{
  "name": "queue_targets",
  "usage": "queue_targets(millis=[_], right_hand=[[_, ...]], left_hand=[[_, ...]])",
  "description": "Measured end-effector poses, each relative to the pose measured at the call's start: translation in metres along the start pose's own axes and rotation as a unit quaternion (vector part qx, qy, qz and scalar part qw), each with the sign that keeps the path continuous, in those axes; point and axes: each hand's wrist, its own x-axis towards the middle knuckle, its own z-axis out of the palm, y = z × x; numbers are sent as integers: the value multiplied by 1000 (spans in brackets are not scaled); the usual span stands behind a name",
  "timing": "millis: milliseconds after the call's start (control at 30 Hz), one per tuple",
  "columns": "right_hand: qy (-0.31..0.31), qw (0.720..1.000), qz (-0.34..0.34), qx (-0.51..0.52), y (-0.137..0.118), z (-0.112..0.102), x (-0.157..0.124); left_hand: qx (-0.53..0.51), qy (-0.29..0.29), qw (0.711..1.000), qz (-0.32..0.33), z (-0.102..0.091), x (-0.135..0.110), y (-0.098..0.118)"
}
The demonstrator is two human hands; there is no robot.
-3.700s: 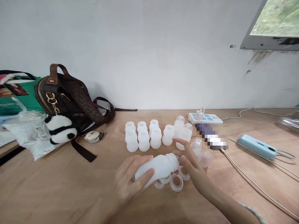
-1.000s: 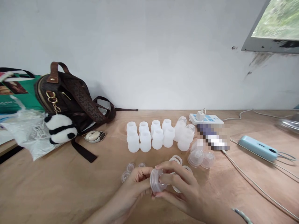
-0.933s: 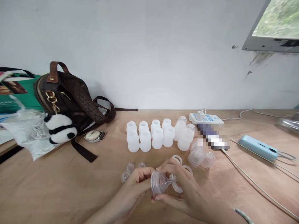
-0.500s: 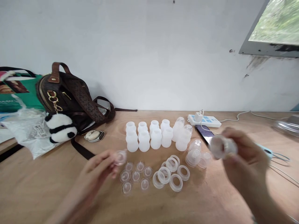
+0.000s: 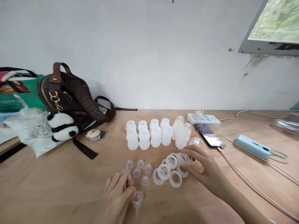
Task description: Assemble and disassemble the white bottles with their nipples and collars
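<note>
My left hand [image 5: 116,196] is low over a cluster of clear silicone bottle nipples [image 5: 144,181], its fingers closed round one of them, mostly hidden. By its thumb another nipple [image 5: 137,198] has its narrow tip toward me; whether the hand touches it is unclear. My right hand [image 5: 205,169] pinches a translucent screw ring [image 5: 183,158] between thumb and fingers at the edge of a pile of similar rings [image 5: 175,179]. Behind stand rows of white frosted bottles [image 5: 144,140]. Clear domed caps [image 5: 195,142] are partly covered by my right hand.
A brown backpack [image 5: 70,96] with a panda plush [image 5: 62,127] is at the left, near a computer mouse [image 5: 94,134]. At the right are a power strip [image 5: 212,119], a phone [image 5: 210,137], a light-blue device [image 5: 252,146] and white cables [image 5: 247,183].
My right hand has come left and down from beside the phone; the clear piece it held has gone from view. My left hand has moved down and slightly right, with a nipple now beside its thumb.
</note>
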Motion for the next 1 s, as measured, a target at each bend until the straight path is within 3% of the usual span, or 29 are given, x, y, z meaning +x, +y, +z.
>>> queue_targets(millis=[133,367,600,800,933,1000], right_hand=[[-43,998,-22,-34,0,4,-2],[-70,992,-54,-92,-8,13,-15],[-92,984,-59,-141,-10,25,-23],[-71,979,-77,-175,-10,33,-22],[-47,984,-69,-159,-11,19,-13],[1,985,-68,-161,-8,4,-1]], left_hand=[[103,62,992,20,6,-1,-4],[204,114,969,79,-9,7,-6],[167,163,970,64,-10,16,-3],[109,165,978,66,-13,23,0],[56,171,983,25,-16,25,6],[36,171,985,11,-18,28,9]])
